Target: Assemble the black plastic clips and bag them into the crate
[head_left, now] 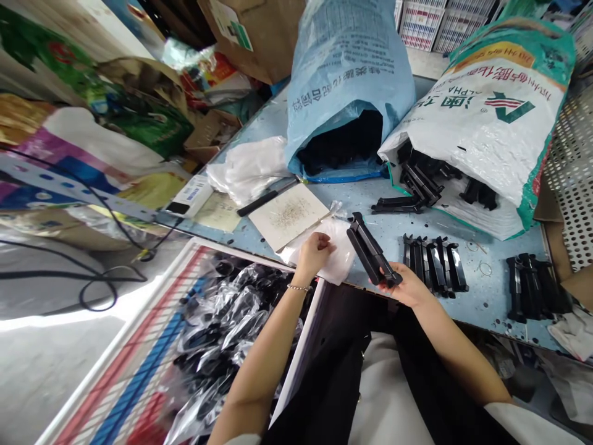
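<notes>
Right hand (pixel 407 284) grips the near end of a black part (pixel 370 247), fingers wrapped at its base, long body tilted up and away over the worktop (pixel 491 303) edge; left hand (pixel 317 254) (bracelet (pixel 299 288) on that wrist) is curled over clear bags (pixel 340 250), fingertips drawn close, can't tell whether they pinch the plastic; a speckled board (pixel 290 213) lies just beyond the bags; a row of parts (pixel 434 266) sits to the right of the held one, a second group (pixel 532 287) farther right; white sack (pixel 509 130) lies open with more black pieces spilling out, blue sack (pixel 347 68) beside it, also open, dark contents; crate (pixel 300 346) below left, full of bagged parts (pixel 231 327).
</notes>
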Action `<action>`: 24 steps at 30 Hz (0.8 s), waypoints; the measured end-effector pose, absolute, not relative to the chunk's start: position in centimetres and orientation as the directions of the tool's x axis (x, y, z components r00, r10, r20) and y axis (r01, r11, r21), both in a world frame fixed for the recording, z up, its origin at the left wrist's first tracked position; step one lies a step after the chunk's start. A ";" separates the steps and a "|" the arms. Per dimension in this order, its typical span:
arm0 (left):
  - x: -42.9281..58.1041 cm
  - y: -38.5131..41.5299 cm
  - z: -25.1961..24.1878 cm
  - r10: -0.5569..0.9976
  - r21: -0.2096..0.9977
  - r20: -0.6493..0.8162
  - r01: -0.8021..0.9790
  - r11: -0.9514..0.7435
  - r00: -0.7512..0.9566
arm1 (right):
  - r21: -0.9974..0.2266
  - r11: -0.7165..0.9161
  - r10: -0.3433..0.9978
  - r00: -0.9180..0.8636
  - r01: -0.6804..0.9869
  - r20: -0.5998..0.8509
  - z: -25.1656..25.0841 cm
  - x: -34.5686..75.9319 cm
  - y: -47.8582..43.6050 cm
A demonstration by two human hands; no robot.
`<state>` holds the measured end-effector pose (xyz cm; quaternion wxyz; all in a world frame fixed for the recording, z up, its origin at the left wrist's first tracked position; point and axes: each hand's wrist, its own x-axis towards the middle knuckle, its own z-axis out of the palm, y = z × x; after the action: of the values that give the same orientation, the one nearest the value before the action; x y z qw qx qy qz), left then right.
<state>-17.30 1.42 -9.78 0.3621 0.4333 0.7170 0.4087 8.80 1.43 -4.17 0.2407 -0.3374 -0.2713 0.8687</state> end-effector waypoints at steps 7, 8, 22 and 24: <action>-18.4 0.5 -9.4 0.937 0.898 -0.004 0.411 0.157 -0.349 | -0.223 -0.946 0.324 -0.725 -0.235 -0.608 -8.0 7.0 0.0; -18.7 0.4 -9.1 0.939 0.884 0.031 0.448 0.134 -0.342 | -0.224 -0.941 0.338 -0.690 -0.253 -0.640 -8.3 7.0 0.1; -10.0 -7.0 -2.5 0.838 0.677 0.454 0.494 -0.545 0.302 | -0.794 -0.572 0.748 -0.527 -0.206 -0.403 -6.8 6.2 -1.0; -9.4 -7.4 -1.7 0.835 0.626 0.453 0.555 -0.547 0.312 | -0.917 -0.396 0.807 -0.496 -0.054 -0.319 -5.6 6.4 -1.7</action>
<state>-9.36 -7.41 -1.65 0.1805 0.7894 0.4402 0.3879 6.38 -1.71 -5.63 0.2951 -0.4061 -0.4637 0.7301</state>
